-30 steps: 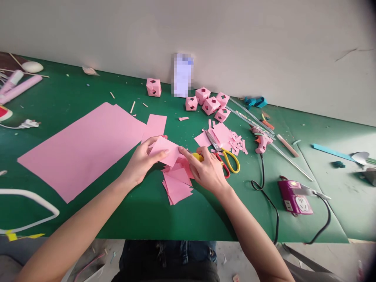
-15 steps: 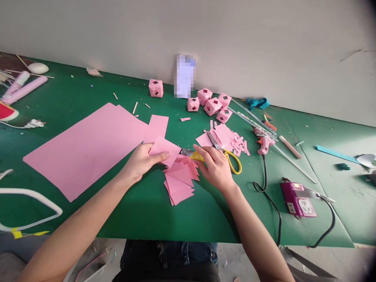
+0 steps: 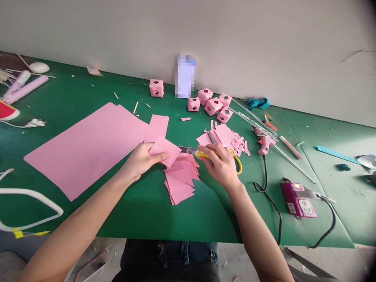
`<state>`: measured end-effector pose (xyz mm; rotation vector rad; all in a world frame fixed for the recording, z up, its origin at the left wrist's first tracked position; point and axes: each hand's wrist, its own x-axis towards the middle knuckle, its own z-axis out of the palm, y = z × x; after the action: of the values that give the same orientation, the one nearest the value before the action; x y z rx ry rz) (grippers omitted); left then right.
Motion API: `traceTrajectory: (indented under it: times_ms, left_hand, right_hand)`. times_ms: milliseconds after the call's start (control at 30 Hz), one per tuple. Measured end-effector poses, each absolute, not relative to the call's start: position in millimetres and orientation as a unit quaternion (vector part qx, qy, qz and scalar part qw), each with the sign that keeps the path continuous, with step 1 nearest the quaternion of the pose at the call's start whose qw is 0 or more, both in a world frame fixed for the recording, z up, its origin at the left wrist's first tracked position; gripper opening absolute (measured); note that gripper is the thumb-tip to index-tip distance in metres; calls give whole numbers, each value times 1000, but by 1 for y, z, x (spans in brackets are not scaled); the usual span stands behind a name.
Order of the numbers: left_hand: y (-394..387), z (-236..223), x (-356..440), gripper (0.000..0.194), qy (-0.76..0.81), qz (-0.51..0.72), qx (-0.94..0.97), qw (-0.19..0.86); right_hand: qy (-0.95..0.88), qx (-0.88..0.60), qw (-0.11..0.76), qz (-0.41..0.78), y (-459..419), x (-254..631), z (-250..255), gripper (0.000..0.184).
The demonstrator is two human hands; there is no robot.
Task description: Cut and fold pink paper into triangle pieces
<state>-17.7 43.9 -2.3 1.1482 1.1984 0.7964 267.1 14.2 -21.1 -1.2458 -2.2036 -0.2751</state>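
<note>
My left hand (image 3: 143,160) pinches a small square of pink paper (image 3: 165,150), thumb on top. In my right hand (image 3: 220,164) is a yellow utility knife (image 3: 202,154), its grey blade end pointing left at the square's right edge. Whether the blade touches the paper I cannot tell. Below the square lies a loose pile of cut pink paper pieces (image 3: 180,182). Behind my right hand, scissors with yellow handles (image 3: 238,164) rest partly on pink paper scraps (image 3: 225,135); the hand hides their middle.
Large pink sheets (image 3: 88,152) lie left, with a pink strip (image 3: 157,127) beside them. Several folded pink paper boxes (image 3: 213,106) and a blurred phone (image 3: 185,76) stand by the wall. Right are a glue gun (image 3: 266,144), clear glue sticks (image 3: 296,164) and a purple power socket (image 3: 298,199).
My right hand has shifted slightly right with the utility knife, drawing it back a little along the paper's edge. My left hand and the square stay nearly still.
</note>
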Motion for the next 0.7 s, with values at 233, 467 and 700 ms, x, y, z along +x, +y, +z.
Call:
traceTrajectory:
  times_ms: [233,467,700]
  left_hand:
    - [45,-2,-21,36,524,328,504,603]
    - [44,-1,-19,38,518,328,507,606]
    - [39,0,-15,38,500,294,526,622]
  right_hand:
    - [-823,-468,305,-103,16,274,-20,25]
    - [-824,-470,303,-89,15,271,-21,25]
    - [-836,-449,301,-91,11,260,-19,24]
